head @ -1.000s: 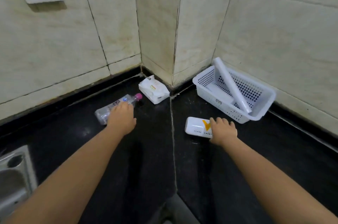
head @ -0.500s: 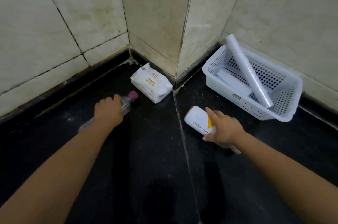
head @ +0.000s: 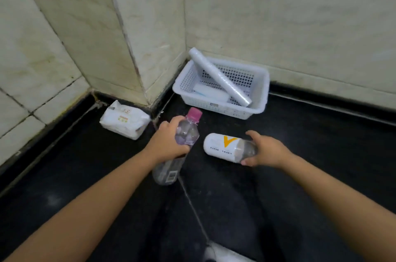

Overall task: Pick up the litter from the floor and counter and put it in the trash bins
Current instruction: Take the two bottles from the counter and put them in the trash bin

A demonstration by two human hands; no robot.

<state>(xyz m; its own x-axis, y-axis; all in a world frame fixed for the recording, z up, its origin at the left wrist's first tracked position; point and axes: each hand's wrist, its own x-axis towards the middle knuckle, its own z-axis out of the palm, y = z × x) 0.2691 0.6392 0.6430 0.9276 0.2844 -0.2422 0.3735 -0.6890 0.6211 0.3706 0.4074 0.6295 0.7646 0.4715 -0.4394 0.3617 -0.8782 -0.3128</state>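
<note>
My left hand (head: pixel 169 141) is closed around a clear plastic bottle (head: pixel 186 133) with a pink cap, held above the black counter (head: pixel 90 176) with the cap pointing away from me. My right hand (head: pixel 265 150) grips the clear end of a white bottle (head: pixel 220 147) with an orange mark, held on its side just over the counter. The two bottles are close together but apart.
A white pack of wipes (head: pixel 124 121) lies in the corner against the tiled wall. A white perforated basket (head: pixel 260 99) with a roll of plastic wrap (head: pixel 218 77) stands at the back right. Tiled walls enclose the counter on the left and behind.
Both hands have lifted their bottles off the counter. The left hand carried the clear bottle to the right, near the white one. My view has swung left and closer.
</note>
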